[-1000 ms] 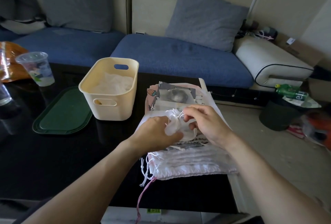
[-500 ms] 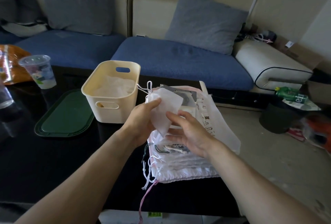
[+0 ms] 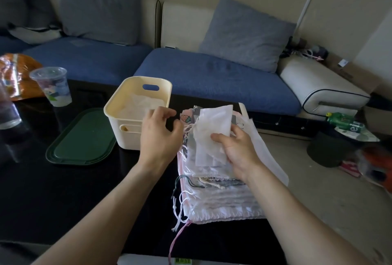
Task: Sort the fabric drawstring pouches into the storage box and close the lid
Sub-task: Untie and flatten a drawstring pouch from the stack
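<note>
A cream storage box [image 3: 135,95] stands on the black table with white fabric inside it. Its dark green lid [image 3: 82,137] lies flat to the left of the box. A pile of drawstring pouches [image 3: 222,196] lies to the right of the box, cords trailing off its left side. My right hand [image 3: 235,150] grips a small sheer white pouch [image 3: 214,129] above the pile. My left hand [image 3: 159,135] hovers between the box and that pouch with fingers loosely curled, holding nothing.
A clear plastic cup [image 3: 53,86] and an orange bag [image 3: 19,73] sit at the table's far left. A blue sofa [image 3: 212,76] runs behind the table. On the floor at right stand a dark bin [image 3: 331,150] and a green bottle [image 3: 343,121].
The sheer white pouch went from my left hand to my right hand and now sits further right. My left hand let go and drew back toward the box.
</note>
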Demonstrator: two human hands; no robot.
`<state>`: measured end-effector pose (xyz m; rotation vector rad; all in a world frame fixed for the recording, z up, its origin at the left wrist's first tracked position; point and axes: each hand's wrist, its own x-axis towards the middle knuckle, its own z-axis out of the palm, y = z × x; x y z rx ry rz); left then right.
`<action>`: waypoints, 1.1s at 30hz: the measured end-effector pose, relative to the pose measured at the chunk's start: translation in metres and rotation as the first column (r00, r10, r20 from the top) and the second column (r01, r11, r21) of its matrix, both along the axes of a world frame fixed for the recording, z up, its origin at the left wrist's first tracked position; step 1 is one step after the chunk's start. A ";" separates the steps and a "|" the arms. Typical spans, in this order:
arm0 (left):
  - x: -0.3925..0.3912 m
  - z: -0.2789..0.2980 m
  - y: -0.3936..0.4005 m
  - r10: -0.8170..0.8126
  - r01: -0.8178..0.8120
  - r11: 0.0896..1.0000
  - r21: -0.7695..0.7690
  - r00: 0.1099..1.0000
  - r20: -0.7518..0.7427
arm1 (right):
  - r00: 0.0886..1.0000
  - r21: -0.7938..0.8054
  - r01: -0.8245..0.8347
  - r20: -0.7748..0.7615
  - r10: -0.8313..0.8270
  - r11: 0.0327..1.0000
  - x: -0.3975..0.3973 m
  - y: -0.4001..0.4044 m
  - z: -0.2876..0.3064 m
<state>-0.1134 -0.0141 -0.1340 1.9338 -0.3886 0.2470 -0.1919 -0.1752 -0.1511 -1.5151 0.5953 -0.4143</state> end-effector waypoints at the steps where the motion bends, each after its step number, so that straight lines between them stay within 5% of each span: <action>1: 0.005 0.001 0.004 0.053 -0.057 0.997 0.051 0.996 0.075 | 1.000 -0.039 0.015 0.015 -0.015 0.999 0.001 -0.001 0.003; 5: 0.032 0.000 0.022 0.192 -0.210 0.911 0.356 0.978 0.084 | 0.999 -0.127 0.035 0.011 -0.034 0.991 0.021 -0.001 0.022; 11: 0.059 -0.002 0.042 0.187 -0.108 0.794 0.598 0.980 -0.072 | 0.999 -0.474 -0.053 -0.028 0.046 0.879 0.091 0.019 0.072; 17: 0.067 -0.003 0.047 0.144 -0.063 0.803 0.593 0.985 -0.092 | 0.957 -0.738 -0.291 -0.238 0.168 0.609 0.185 0.055 0.107; 22: 0.073 -0.011 0.051 0.121 -0.059 0.830 0.554 0.990 -0.076 | 0.860 -0.742 -0.510 -0.456 0.230 0.434 0.244 0.081 0.083; 27: 0.076 -0.012 0.052 0.119 -0.058 0.825 0.562 0.990 -0.073 | 0.692 -0.679 -0.716 -0.721 0.036 0.159 0.270 0.079 0.041; 31: 0.077 -0.011 0.051 0.112 -0.042 0.828 0.560 0.989 -0.092 | 0.813 -0.813 -0.580 -0.582 -0.022 0.049 0.266 0.072 0.035; 33: 0.076 -0.010 0.051 0.117 -0.039 0.826 0.562 0.988 -0.104 | 0.875 -0.867 -0.485 -0.480 0.068 0.114 0.264 0.072 0.038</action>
